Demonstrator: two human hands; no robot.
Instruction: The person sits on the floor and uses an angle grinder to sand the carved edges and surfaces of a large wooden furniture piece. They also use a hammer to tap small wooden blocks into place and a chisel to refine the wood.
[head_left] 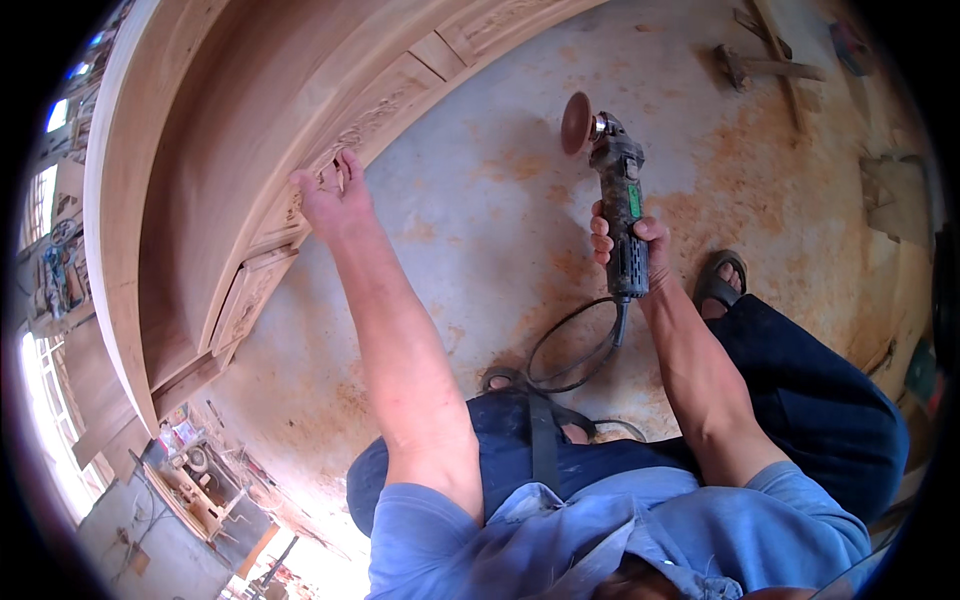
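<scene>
My right hand (pixel 648 240) is wrapped round the body of a black angle grinder (pixel 622 180), which has a green label. A reddish-brown sanding disc (pixel 577 124) sits on its head, held clear of the furniture. From its lower end a black power cord (pixel 560 381) loops down toward my foot. To the left, a large pale wooden furniture piece (pixel 240 130) has a carved front rail (pixel 375 112). My left hand (pixel 338 200) rests against that rail, its thumb and fingers apart and slightly bent on the carving; some fingers are hidden.
A hammer (pixel 770 68) and a strip of wood (pixel 783 80) lie on the dusty concrete floor (pixel 460 220) at the far right. My sandalled foot (pixel 721 280) stands beside my right forearm. At the lower left is a wooden stand (pixel 190 495) with tools.
</scene>
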